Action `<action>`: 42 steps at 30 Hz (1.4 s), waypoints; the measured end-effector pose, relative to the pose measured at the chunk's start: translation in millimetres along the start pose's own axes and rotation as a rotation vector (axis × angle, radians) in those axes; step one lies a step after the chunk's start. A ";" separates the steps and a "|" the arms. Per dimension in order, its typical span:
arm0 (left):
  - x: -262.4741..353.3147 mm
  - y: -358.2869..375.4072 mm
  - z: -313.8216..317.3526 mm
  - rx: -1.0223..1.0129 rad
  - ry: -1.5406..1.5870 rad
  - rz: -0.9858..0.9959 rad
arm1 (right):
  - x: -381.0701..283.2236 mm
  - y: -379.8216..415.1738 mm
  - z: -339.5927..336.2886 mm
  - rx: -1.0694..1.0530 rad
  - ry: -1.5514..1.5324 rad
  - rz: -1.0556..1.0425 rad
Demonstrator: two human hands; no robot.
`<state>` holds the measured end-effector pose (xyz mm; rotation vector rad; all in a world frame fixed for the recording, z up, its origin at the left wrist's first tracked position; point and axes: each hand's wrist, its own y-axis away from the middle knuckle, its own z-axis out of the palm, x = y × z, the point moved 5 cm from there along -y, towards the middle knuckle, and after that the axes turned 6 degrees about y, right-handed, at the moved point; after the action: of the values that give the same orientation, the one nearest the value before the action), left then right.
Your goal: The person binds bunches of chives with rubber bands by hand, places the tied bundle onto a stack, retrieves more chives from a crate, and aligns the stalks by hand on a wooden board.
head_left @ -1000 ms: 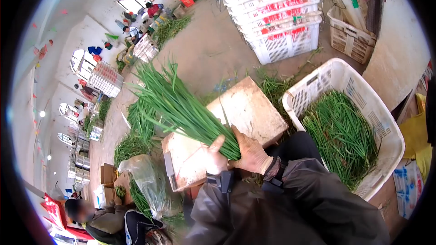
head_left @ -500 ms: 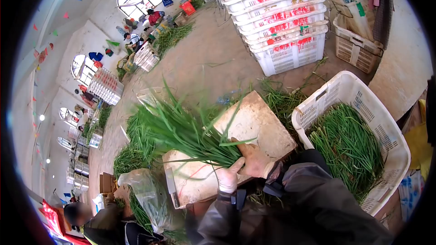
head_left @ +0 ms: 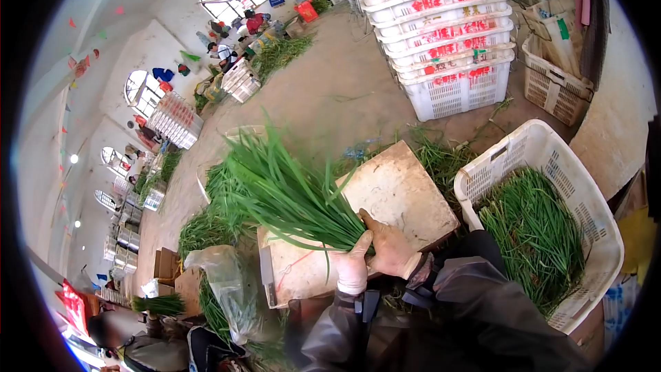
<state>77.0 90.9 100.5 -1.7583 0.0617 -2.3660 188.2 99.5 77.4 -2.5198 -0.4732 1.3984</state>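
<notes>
A bunch of garlic chives [head_left: 292, 193] fans out toward the upper left, its stem ends gathered between my hands. My left hand [head_left: 351, 266] is closed around the stems from the near side, thumb pointing up. My right hand [head_left: 391, 242] grips the same stem ends from the right, touching the left hand. Both hands are just above a worn, pale board [head_left: 410, 189]. A thin red strand [head_left: 297, 262] lies on the board's left part. To the right stands a white plastic crate [head_left: 600, 265] holding more chives [head_left: 530, 238].
Loose chives [head_left: 206, 234] are heaped left of the board, beside a clear plastic bag [head_left: 231, 279]. A tall stack of white crates [head_left: 454, 89] rises beyond. At lower left sits a person [head_left: 155, 351] near another bunch [head_left: 160, 304]. Other people work farther back.
The bunch's leaves, blurred before, now look steadier and closer together. My hands still hold the stem ends. At lower left, an upright bunch has come into view by the other person.
</notes>
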 end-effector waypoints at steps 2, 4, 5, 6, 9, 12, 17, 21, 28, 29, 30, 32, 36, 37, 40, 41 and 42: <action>-7.2 -2.3 -6.1 0.008 0.029 -0.045 | -0.4 -0.1 0.5 -0.021 0.009 0.043; -23.5 -8.4 -15.6 0.022 0.058 -0.076 | 14.7 -1.6 12.1 -0.054 0.007 0.108; -31.0 -11.7 -19.5 0.029 0.073 -0.091 | 17.0 -2.2 15.4 -0.041 0.007 0.105; -29.6 -15.8 -18.6 0.014 0.064 -0.072 | 14.1 -3.6 14.3 -0.028 0.007 0.104; -16.2 -13.8 -21.1 -0.017 0.067 -0.079 | -4.9 0.2 5.7 -0.046 0.014 0.138; 3.1 1.1 -20.0 -0.053 0.146 -0.105 | -22.2 14.8 9.7 -0.005 0.073 0.057; 23.6 42.8 -41.7 -0.074 0.103 -0.096 | -60.9 57.1 30.5 -0.049 0.303 -0.007; 15.4 81.0 -72.6 0.028 0.176 -0.257 | -82.9 92.4 48.0 -0.195 0.364 0.038; -15.1 112.2 -125.0 0.179 0.326 -0.315 | -86.6 117.5 65.5 -0.552 0.276 0.018; -20.6 114.5 -131.3 0.188 0.366 -0.329 | -90.7 116.9 62.8 -0.571 0.246 0.013; -28.0 116.3 -138.7 0.178 0.398 -0.358 | -93.8 118.4 62.6 -0.590 0.217 0.009; -47.4 117.5 -155.1 0.154 0.464 -0.413 | -81.3 125.8 75.7 -0.494 0.147 0.045; -46.5 126.3 -150.9 0.176 0.573 -0.350 | -60.7 135.4 91.3 -0.440 0.092 0.200; -53.2 127.2 -152.9 0.176 0.605 -0.363 | -53.0 138.5 97.9 -0.417 0.083 0.194; -65.3 126.4 -159.8 0.154 0.686 -0.390 | -42.7 144.5 104.0 -0.344 0.003 0.210; -66.1 125.6 -161.3 0.134 0.705 -0.396 | -31.9 146.3 110.0 -0.335 -0.039 0.223; -65.9 125.1 -161.4 0.113 0.722 -0.403 | -30.4 145.2 110.2 -0.324 -0.083 0.237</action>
<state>-42.2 -33.2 -27.7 -0.8439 -0.3454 -3.0960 104.2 -42.3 -6.2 -2.8629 -0.4613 1.6312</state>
